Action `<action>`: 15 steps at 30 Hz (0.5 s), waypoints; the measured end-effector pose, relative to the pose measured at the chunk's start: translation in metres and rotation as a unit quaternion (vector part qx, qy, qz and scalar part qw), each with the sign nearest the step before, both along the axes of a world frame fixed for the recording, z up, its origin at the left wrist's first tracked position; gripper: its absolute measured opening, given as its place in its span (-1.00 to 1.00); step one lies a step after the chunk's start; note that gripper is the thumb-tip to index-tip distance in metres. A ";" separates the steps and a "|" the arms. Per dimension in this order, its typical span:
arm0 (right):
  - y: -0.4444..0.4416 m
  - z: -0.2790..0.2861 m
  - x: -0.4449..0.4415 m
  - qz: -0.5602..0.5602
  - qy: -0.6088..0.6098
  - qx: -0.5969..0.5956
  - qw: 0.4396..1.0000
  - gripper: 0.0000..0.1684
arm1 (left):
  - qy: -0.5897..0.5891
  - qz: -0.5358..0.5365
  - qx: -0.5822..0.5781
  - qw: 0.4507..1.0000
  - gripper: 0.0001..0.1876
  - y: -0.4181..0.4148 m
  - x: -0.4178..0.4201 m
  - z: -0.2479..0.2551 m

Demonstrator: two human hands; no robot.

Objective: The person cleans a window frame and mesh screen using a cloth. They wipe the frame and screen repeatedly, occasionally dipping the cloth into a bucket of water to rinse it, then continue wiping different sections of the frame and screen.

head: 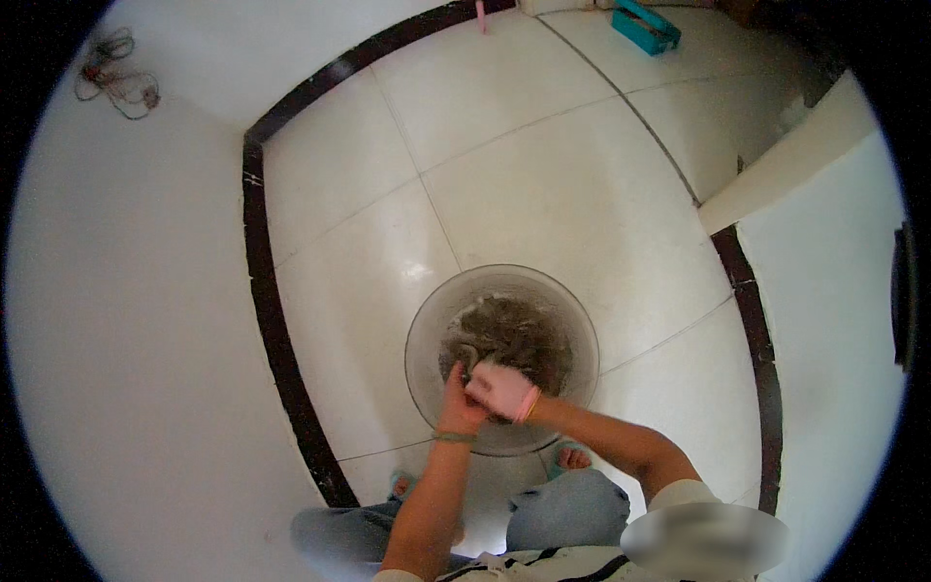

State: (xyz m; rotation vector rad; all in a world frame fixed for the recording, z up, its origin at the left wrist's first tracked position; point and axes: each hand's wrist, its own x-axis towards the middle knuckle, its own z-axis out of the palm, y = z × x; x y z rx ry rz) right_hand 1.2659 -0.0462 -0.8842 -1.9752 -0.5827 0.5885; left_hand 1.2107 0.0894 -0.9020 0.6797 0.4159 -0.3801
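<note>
Below me on the floor stands a round clear basin (502, 275). A heap of wet-looking grey-brown pieces (516, 331) lies in it; they are too blurred to tell their kind. My left hand (461, 404), bare with a green band at the wrist, is over the near part of the basin. A small curved greyish piece (468, 354) shows at its fingertips. My right hand (502, 391) wears a pale pink glove and presses close against the left hand. Its fingers are hidden, so I cannot tell whether it grips anything.
Large pale tiles (524, 196) surround the basin, bordered by dark skirting (273, 327). My sandalled foot (573, 458) is just behind the basin. A teal plastic holder (646, 28) stands at the far right. Tangled cord (120, 76) is at the far left.
</note>
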 end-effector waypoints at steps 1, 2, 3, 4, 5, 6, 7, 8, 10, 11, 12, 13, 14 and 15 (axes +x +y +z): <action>0.006 0.020 -0.010 0.009 -0.007 0.062 0.998 -0.59 | -0.038 -0.010 -0.002 0.999 -0.42 0.003 -0.002 -0.003; 0.009 0.038 -0.012 0.018 -0.019 0.052 0.998 -0.58 | 0.055 0.027 -0.091 0.994 -0.41 0.002 0.010 0.007; 0.013 0.058 -0.014 0.024 -0.033 0.043 0.998 -0.56 | 0.146 0.062 -0.176 0.972 -0.41 0.006 0.016 0.015; 0.014 0.060 -0.011 0.017 -0.034 0.024 0.999 -0.55 | 0.116 0.031 -0.192 0.974 -0.45 0.015 0.007 0.009; 0.014 0.061 -0.010 0.010 -0.032 0.005 0.999 -0.54 | 0.036 -0.015 0.000 0.999 -0.49 0.015 -0.001 0.005; 0.013 0.045 0.002 -0.012 -0.022 -0.022 0.999 -0.54 | -0.049 -0.060 0.194 0.978 -0.52 0.012 -0.005 0.004; 0.011 0.024 0.017 -0.034 -0.011 -0.049 0.998 -0.53 | -0.051 -0.057 0.234 0.969 -0.53 0.007 -0.002 0.005; 0.009 -0.001 0.032 -0.042 -0.001 -0.099 0.994 -0.53 | -0.053 -0.055 0.276 0.958 -0.54 0.002 0.000 0.007; -0.006 -0.033 0.057 -0.058 0.000 -0.183 0.981 -0.56 | 0.111 0.041 0.055 0.991 -0.50 -0.013 0.015 0.035; -0.011 -0.037 0.063 -0.063 -0.011 -0.216 0.974 -0.59 | 0.190 0.091 -0.058 0.976 -0.48 -0.015 0.017 0.047; -0.012 -0.038 0.061 -0.128 -0.026 -0.212 0.969 -0.63 | 0.222 0.115 -0.069 0.966 -0.36 -0.014 0.017 0.053; -0.013 -0.039 0.056 -0.192 -0.041 -0.207 0.958 -0.66 | 0.235 0.098 -0.059 0.965 -0.35 -0.011 0.014 0.054; -0.013 -0.039 0.051 -0.256 -0.056 -0.201 0.944 -0.70 | 0.248 0.080 -0.050 0.964 -0.33 -0.008 0.012 0.054; -0.012 -0.043 0.042 -0.161 -0.066 -0.183 0.968 -0.71 | 0.260 0.057 -0.041 0.963 -0.32 -0.009 0.012 0.055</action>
